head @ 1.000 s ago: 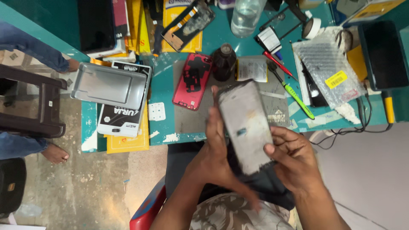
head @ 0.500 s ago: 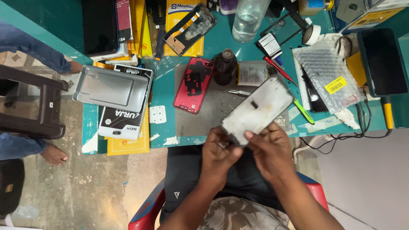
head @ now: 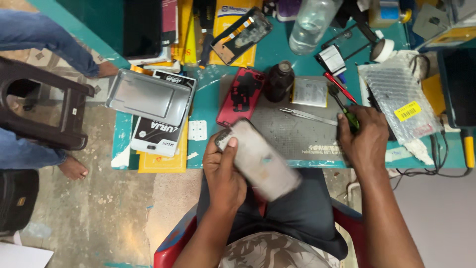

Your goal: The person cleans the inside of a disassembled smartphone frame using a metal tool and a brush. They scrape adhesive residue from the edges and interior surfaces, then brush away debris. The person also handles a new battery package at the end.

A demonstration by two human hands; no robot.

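My left hand (head: 223, 173) grips a grey phone (head: 260, 159) by its left side, holding it over my lap at the table's front edge; the phone is blurred. My right hand (head: 364, 136) rests on the grey work mat (head: 297, 131) and closes around a green-handled screwdriver (head: 351, 119) at the mat's right end. Metal tweezers (head: 310, 116) lie on the mat just left of that hand. A red phone back cover (head: 241, 97), a dark bottle (head: 280, 81) and a flat silver battery (head: 310, 92) sit at the mat's far side.
A grey tray (head: 146, 97) lies on a black box at the left of the teal table (head: 208, 104). Clear bottle (head: 311, 22), phone frame (head: 241, 34) and bubble-wrap bag (head: 396, 97) stand behind. Another person's legs (head: 34, 34) and a dark stool (head: 42, 109) are at left.
Both hands held the phone before. Now my right hand has let go and moved right to the green screwdriver, while my left hand has lowered the phone toward my lap.
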